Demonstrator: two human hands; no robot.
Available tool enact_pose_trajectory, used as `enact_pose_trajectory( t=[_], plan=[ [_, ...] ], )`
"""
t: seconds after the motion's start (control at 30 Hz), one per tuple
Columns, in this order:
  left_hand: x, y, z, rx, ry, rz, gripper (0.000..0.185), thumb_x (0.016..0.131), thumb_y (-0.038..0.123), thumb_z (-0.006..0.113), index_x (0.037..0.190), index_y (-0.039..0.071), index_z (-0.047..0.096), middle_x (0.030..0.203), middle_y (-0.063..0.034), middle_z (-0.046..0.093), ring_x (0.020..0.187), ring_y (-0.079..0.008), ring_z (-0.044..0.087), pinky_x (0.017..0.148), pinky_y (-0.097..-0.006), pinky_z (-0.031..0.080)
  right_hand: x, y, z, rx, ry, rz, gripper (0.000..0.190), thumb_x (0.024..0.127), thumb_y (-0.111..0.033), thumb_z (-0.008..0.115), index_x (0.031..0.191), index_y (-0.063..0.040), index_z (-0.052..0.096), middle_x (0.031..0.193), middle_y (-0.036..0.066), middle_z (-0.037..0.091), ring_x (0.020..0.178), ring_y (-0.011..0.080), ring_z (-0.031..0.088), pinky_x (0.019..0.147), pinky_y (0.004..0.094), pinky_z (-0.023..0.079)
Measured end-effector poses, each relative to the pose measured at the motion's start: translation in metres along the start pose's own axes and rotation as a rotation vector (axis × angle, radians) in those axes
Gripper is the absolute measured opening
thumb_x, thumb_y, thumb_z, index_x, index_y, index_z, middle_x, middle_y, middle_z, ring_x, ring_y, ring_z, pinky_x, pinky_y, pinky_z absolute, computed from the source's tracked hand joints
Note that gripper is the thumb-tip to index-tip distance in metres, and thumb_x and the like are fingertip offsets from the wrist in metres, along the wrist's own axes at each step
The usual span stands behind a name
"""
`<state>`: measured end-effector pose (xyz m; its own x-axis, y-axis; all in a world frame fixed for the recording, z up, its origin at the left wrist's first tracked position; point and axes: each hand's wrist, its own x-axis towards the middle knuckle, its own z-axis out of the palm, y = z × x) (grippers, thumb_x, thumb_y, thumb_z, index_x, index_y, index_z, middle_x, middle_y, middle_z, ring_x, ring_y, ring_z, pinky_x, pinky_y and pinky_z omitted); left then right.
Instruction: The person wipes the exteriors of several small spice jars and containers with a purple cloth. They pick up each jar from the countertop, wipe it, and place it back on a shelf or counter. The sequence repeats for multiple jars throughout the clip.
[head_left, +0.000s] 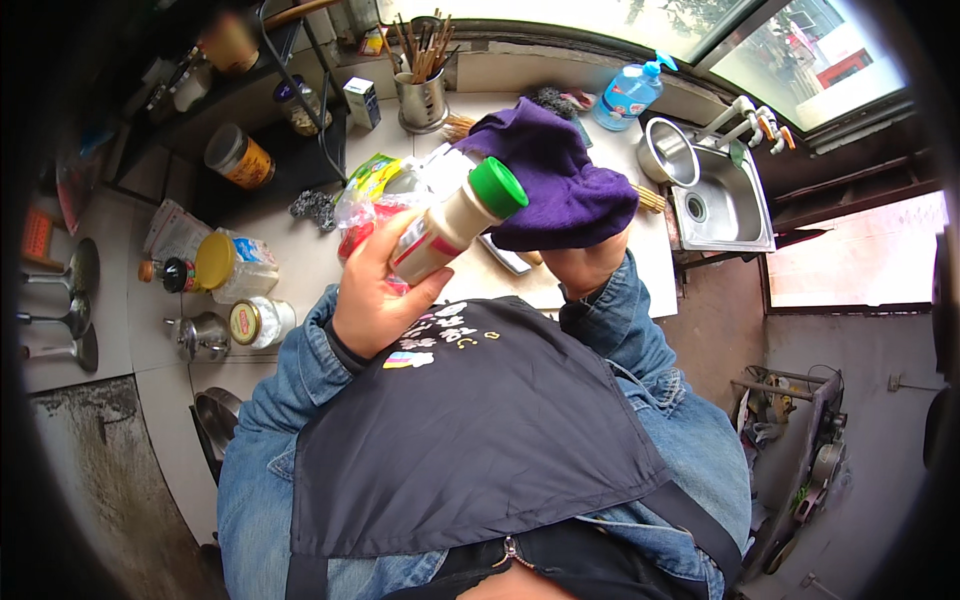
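Observation:
My left hand (382, 289) is closed around a seasoning bottle (450, 225) with a green cap and pale contents, tilted with its cap up to the right. A purple cloth (559, 180) is draped over my right hand (589, 262), which hides most of the fingers; only the heel of the hand and part of the palm side show. The cloth hangs beside the green cap. Behind the bottle, plastic packets (375, 180) in yellow and red lie on the white counter (652, 277). A knife blade (506, 255) shows partly on a light board under the cloth.
A blue pump bottle (628, 94) stands at the back, beside a metal bowl (670, 152) on the steel sink (724, 202). A steel holder of chopsticks (421, 101) is by the window. Jars (259, 322) and a small metal pot (201, 336) stand at the left, near a black shelf.

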<state>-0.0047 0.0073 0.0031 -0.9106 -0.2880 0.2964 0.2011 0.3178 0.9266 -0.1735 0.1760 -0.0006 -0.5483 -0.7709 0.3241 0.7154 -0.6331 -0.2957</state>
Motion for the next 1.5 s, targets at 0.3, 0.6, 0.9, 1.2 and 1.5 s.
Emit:
enact_pose_trajectory(
  t=[0.3,0.6,0.9,1.2,1.5],
  plan=[
    [0.0,0.001,-0.007,0.531,0.188,0.446,0.069,0.068,-0.005,0.077,0.132,0.004,0.053,0.11,-0.0162,0.052,0.099,-0.0306,0.056,0.089,-0.0373,0.047,0.012,0.017,0.039,-0.497,-0.007,-0.031,0.06,0.077,-0.004,0.069,0.134,0.002,0.049,0.131,0.016,0.056,0.123,0.0286,0.053,0.109,0.0412,0.04],
    [0.002,0.004,-0.009,0.483,0.082,0.567,0.071,0.066,-0.005,0.078,0.132,0.006,0.053,0.12,-0.0215,0.053,0.105,-0.035,0.057,0.09,-0.0406,0.048,0.001,0.004,0.035,-1.113,-0.097,-0.095,0.037,0.09,-0.015,0.062,0.122,0.002,0.055,0.121,0.014,0.063,0.116,0.0249,0.058,0.108,0.0399,0.04],
    [-0.002,0.003,-0.014,0.638,0.189,0.749,0.057,0.06,-0.005,0.078,0.112,0.013,0.07,0.116,-0.0143,0.052,0.1,-0.0291,0.056,0.085,-0.0401,0.049,-0.007,0.005,-0.008,0.036,0.309,0.111,0.071,0.098,-0.052,0.039,0.143,0.003,0.037,0.145,0.02,0.044,0.133,0.0331,0.045,0.115,0.0467,0.031],
    [0.002,0.012,-0.017,0.759,0.086,0.714,0.041,0.068,0.01,0.075,0.109,0.015,0.073,0.116,-0.0143,0.061,0.101,-0.0274,0.058,0.088,-0.0386,0.048,-0.016,0.004,0.02,-1.126,0.065,0.155,0.073,0.077,-0.015,0.08,0.136,0.004,0.043,0.123,0.01,0.059,0.11,0.0156,0.058,0.097,0.0317,0.047],
    [0.002,0.002,-0.016,0.697,-0.032,0.875,0.035,0.073,0.014,0.072,0.107,0.019,0.073,0.118,-0.0115,0.061,0.097,-0.0252,0.059,0.086,-0.0353,0.051,-0.02,0.013,-0.007,-0.802,0.38,0.171,0.031,0.095,-0.021,0.053,0.116,-0.001,0.061,0.108,0.01,0.067,0.095,0.0219,0.066,0.085,0.0355,0.054]
  ],
)
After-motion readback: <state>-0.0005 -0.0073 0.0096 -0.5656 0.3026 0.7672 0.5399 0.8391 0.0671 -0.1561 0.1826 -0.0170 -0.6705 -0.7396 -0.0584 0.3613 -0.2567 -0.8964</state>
